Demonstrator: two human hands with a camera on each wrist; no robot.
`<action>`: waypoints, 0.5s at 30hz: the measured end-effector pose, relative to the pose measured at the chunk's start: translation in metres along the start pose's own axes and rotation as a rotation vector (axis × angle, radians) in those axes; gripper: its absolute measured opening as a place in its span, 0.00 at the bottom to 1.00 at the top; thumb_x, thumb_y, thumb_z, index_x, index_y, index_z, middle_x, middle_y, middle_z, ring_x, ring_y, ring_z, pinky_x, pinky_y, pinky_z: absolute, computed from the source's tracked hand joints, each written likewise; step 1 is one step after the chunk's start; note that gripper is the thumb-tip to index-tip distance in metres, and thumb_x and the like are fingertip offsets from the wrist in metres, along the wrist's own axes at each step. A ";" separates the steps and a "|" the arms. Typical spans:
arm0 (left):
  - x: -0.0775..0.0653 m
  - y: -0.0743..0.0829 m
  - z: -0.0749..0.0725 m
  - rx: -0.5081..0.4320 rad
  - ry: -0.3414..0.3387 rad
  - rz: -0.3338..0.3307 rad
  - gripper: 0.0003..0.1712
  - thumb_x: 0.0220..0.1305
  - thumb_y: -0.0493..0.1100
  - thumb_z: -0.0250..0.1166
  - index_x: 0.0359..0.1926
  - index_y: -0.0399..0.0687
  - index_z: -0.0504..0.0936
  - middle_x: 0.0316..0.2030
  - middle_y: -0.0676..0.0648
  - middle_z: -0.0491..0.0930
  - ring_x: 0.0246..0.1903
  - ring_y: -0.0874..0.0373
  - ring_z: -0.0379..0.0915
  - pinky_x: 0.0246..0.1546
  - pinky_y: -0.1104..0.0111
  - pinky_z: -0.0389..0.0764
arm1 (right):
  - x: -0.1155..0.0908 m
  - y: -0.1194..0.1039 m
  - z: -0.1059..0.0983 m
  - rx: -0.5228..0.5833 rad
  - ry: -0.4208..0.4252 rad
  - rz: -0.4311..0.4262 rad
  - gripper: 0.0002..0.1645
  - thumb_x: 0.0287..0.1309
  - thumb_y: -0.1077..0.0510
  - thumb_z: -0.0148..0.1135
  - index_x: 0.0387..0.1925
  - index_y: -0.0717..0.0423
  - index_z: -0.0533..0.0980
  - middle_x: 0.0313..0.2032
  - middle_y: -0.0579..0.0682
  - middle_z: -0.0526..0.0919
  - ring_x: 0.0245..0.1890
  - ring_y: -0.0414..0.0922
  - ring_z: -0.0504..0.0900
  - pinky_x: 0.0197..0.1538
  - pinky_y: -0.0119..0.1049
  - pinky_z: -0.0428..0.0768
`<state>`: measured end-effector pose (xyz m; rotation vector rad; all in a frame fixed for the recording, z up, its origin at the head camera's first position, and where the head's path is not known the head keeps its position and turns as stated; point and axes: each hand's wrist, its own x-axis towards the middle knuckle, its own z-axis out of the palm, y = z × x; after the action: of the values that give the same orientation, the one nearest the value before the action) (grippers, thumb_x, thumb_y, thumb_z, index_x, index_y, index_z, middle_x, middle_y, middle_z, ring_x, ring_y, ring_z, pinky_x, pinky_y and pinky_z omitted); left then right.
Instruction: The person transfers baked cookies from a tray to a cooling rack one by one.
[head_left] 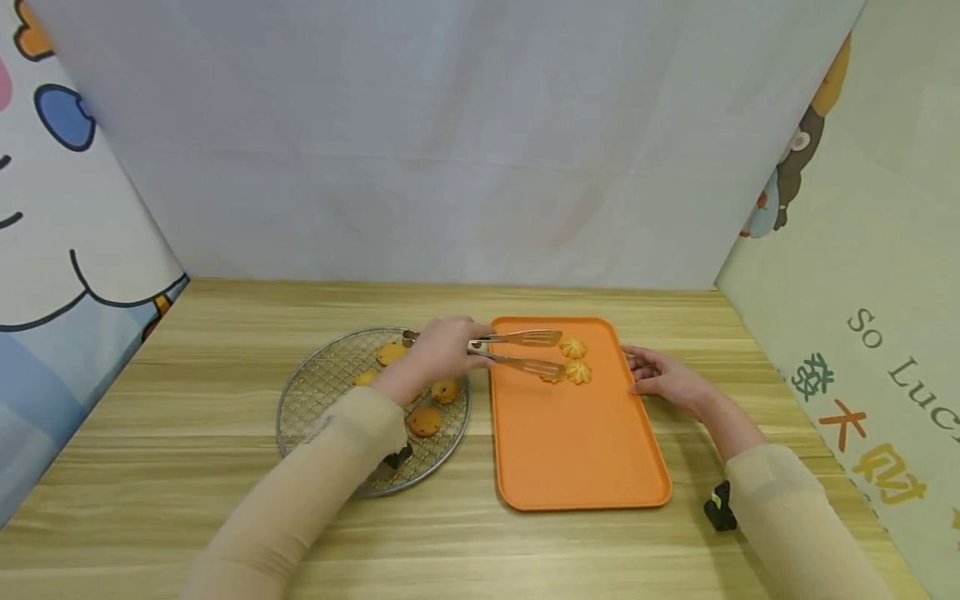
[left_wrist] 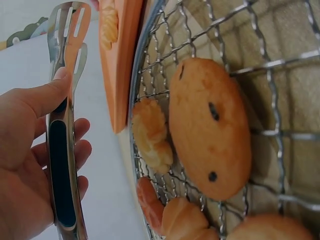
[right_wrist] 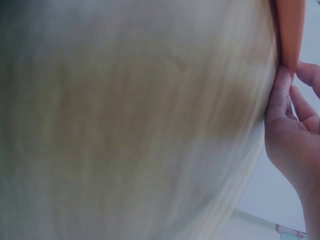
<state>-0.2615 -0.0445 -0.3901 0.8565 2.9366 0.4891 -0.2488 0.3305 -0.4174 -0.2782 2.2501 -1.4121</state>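
Note:
My left hand [head_left: 448,348] grips metal serving tongs [head_left: 534,337] with slotted ends. Its thumb lies along one arm, and the two arms stand apart. The slotted ends reach over the orange tray [head_left: 573,450], beside three ridged yellow cookies [head_left: 578,372], one partly hidden under the lower end. At the tray's right edge, my right hand [head_left: 671,383] holds the rim, with fingers on either side of it in the right wrist view. Below my left forearm is a round wire rack [head_left: 303,392] with several cookies, among them a flat dark-dotted one [left_wrist: 210,130].
The wooden table [head_left: 150,442] carries both rack and tray, side by side with a narrow gap. A white cloth [head_left: 450,167] hangs behind. Printed panels stand at the left [head_left: 75,208] and right [head_left: 862,333]. Black wrist-worn devices [head_left: 721,507] show beside the sleeves.

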 end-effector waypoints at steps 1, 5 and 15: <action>0.001 0.000 0.001 0.002 -0.006 -0.002 0.32 0.59 0.57 0.65 0.62 0.52 0.73 0.55 0.48 0.78 0.50 0.52 0.77 0.51 0.56 0.76 | 0.000 0.000 0.000 -0.002 0.000 0.001 0.46 0.59 0.68 0.57 0.72 0.64 0.45 0.57 0.66 0.60 0.46 0.42 0.67 0.43 0.26 0.76; 0.004 0.000 0.006 0.002 -0.036 -0.018 0.32 0.59 0.57 0.65 0.62 0.53 0.73 0.55 0.49 0.78 0.48 0.56 0.78 0.50 0.58 0.76 | 0.001 0.001 0.001 -0.015 0.003 -0.001 0.46 0.59 0.68 0.58 0.72 0.65 0.45 0.57 0.65 0.61 0.46 0.42 0.67 0.43 0.27 0.76; 0.009 0.005 0.007 -0.027 -0.101 -0.060 0.31 0.58 0.56 0.65 0.62 0.54 0.74 0.51 0.51 0.80 0.45 0.57 0.78 0.54 0.53 0.72 | 0.004 0.004 0.000 -0.007 -0.002 0.001 0.46 0.59 0.68 0.57 0.72 0.64 0.45 0.57 0.64 0.60 0.45 0.42 0.67 0.43 0.27 0.76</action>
<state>-0.2660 -0.0338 -0.3952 0.7637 2.8476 0.4664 -0.2520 0.3307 -0.4221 -0.2815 2.2538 -1.4028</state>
